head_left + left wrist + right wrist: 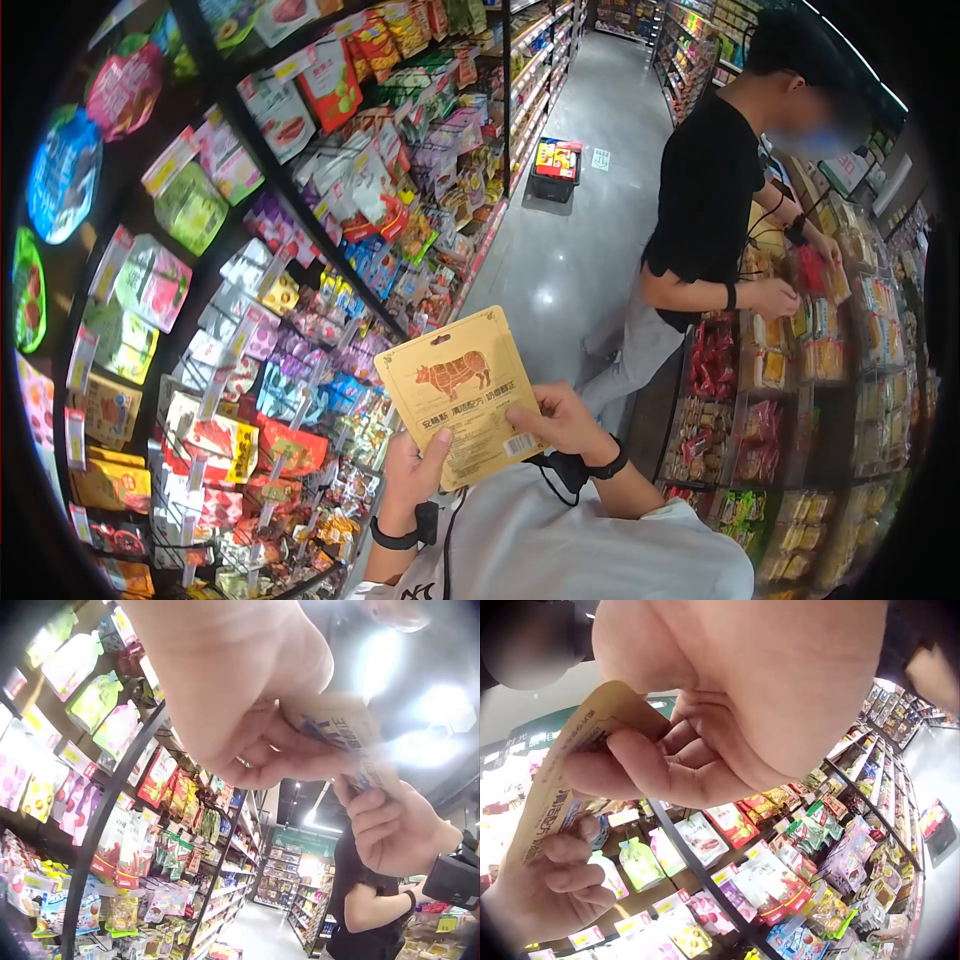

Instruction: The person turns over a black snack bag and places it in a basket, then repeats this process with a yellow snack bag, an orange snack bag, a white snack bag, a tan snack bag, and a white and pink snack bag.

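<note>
**Hands.** Left hand [413,478]: thumb laid up the front of the flat yellow pouch [462,395], which is printed with a red cow diagram. The thumb sits at the pouch's lower left edge and the fingers are curled behind, pinching it. Right hand [558,420]: thumb on the front just above the small white barcode label [519,445] near the lower right corner, fingers curled behind. Both hands grip the same pouch. There is a black strap on each wrist.

**Edges and room.** The pouch's top edge and upper side edges are free, with nothing touching them. The lower edge lies between the two hands. There is open air above and to the right of it, toward the aisle. The left edge is near the shelf packets but apart from them.

**Pouch position.** It is at the centre of the head view, held upright with its front to the camera and its top edge rising to the right. It is above the wearer's white sleeve [560,550].

**Room.**
- A shop aisle with a glossy grey floor [570,260] runs to the upper centre of the frame.
- A tall black-railed shelf rack [250,140], crowded with coloured snack packets, fills the left side.
- A black floor basket [557,172] holding red and yellow packets stands on the floor in the upper centre.
- On the right, a second person in a black T-shirt [705,190] has both hands at the packet shelves [790,430].
</note>
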Motion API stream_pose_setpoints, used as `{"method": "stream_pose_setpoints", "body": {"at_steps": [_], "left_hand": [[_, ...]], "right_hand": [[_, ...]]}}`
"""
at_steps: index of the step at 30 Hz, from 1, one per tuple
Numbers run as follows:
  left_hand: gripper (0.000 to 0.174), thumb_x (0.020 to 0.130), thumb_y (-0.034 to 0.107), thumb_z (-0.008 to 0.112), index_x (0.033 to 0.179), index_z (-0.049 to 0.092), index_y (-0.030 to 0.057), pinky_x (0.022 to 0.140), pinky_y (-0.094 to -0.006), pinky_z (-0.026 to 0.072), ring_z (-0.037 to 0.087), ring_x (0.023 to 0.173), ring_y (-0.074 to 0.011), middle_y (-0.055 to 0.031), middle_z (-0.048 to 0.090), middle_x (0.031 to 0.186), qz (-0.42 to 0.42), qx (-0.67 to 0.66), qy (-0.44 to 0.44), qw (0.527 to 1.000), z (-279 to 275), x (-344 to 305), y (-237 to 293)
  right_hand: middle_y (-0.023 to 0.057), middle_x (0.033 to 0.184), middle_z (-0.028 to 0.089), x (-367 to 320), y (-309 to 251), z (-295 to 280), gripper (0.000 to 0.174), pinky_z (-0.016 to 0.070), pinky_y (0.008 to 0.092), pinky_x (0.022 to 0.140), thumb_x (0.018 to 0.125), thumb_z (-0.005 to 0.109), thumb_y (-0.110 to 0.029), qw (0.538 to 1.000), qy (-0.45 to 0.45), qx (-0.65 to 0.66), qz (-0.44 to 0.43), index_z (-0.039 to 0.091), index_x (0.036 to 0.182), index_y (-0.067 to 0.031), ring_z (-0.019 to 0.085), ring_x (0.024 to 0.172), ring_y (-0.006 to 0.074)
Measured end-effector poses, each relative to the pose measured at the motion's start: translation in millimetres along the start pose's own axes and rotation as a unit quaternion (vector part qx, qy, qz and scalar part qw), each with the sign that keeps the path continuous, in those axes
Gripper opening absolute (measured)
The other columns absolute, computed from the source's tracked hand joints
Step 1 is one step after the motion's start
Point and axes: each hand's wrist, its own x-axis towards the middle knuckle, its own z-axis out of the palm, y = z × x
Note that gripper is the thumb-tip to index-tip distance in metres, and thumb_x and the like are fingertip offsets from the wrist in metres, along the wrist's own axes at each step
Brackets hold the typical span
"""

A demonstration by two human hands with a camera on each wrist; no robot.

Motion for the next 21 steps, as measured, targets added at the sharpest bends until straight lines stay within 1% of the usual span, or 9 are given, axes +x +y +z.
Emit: {"method": "stream_pose_setpoints", "body": {"at_steps": [1, 4, 7, 10, 13, 17, 21], "left_hand": [[0.022, 0.101, 0.016, 0.063, 0.107, 0.073, -0.0026, 0.07, -0.0312, 0.0546, 0.072, 0.077, -0.016, -0.0103, 0.077, 0.089, 0.009, -0.012, 0.012, 1.0, 11, 11, 2], [0.022, 0.101, 0.016, 0.063, 0.106, 0.074, -0.0023, 0.071, -0.0312, 0.0552, 0.073, 0.077, -0.0169, -0.0113, 0.077, 0.089, -0.027, 0.024, -0.007, 0.999, 30, 36, 8], [0.022, 0.101, 0.017, 0.063, 0.104, 0.074, -0.0019, 0.068, -0.0314, 0.0545, 0.072, 0.073, -0.0176, -0.0111, 0.077, 0.085, -0.018, 0.081, -0.031, 0.996, 40, 54, 11], [0.022, 0.1, 0.017, 0.064, 0.104, 0.074, -0.0016, 0.064, -0.0315, 0.0533, 0.072, 0.07, -0.0182, -0.011, 0.076, 0.082, -0.043, 0.118, -0.039, 0.991, 45, 63, 1], [0.022, 0.1, 0.018, 0.065, 0.103, 0.074, -0.0014, 0.063, -0.0312, 0.0522, 0.071, 0.069, -0.0181, -0.0103, 0.076, 0.08, -0.057, 0.077, -0.017, 0.995, 52, 74, 6], [0.022, 0.1, 0.017, 0.065, 0.104, 0.073, -0.0019, 0.064, -0.0305, 0.0523, 0.071, 0.07, -0.0167, -0.0108, 0.076, 0.082, -0.044, 0.073, -0.003, 0.996, 51, 83, -1], [0.022, 0.099, 0.016, 0.065, 0.106, 0.072, -0.0033, 0.067, -0.0297, 0.0527, 0.071, 0.072, -0.0153, -0.0113, 0.076, 0.085, -0.022, 0.029, 0.017, 0.999, 39, 89, -7]], "right_hand": [[0.0032, 0.101, 0.075, 4, -1, -11, 0.027, 0.0521, 0.0232, 0.07, 0.102, 0.067, -0.014, 1.0, 0.002, 0.001, -0.014, 0.071, 0.12, 0.0055, 0.064, 0.083, 0.0041], [0.0029, 0.099, 0.075, 13, -7, -40, 0.026, 0.0519, 0.0229, 0.07, 0.102, 0.067, -0.014, 1.0, 0.003, 0.009, -0.027, 0.071, 0.119, 0.0051, 0.063, 0.083, 0.0037], [0.0024, 0.097, 0.075, 20, -14, -62, 0.025, 0.0514, 0.0226, 0.069, 0.102, 0.068, -0.014, 1.0, -0.002, 0.02, -0.017, 0.072, 0.118, 0.0048, 0.063, 0.082, 0.0033], [0.0019, 0.096, 0.075, 26, -6, -74, 0.025, 0.0507, 0.0221, 0.068, 0.102, 0.068, -0.015, 0.999, -0.005, 0.04, 0.001, 0.072, 0.117, 0.0044, 0.062, 0.081, 0.0029], [0.0017, 0.095, 0.074, 36, -12, -81, 0.025, 0.0505, 0.0218, 0.067, 0.102, 0.068, -0.015, 1.0, 0.0, 0.026, 0.001, 0.072, 0.117, 0.0046, 0.062, 0.081, 0.0028], [0.0022, 0.097, 0.074, 44, -10, -80, 0.026, 0.051, 0.0218, 0.069, 0.102, 0.068, -0.015, 0.999, 0.016, 0.025, 0.016, 0.072, 0.117, 0.0056, 0.062, 0.082, 0.0032], [0.0029, 0.1, 0.074, 58, -18, -68, 0.027, 0.0517, 0.022, 0.071, 0.103, 0.067, -0.015, 0.999, 0.004, 0.039, -0.005, 0.071, 0.118, 0.0059, 0.063, 0.084, 0.0039]]}}
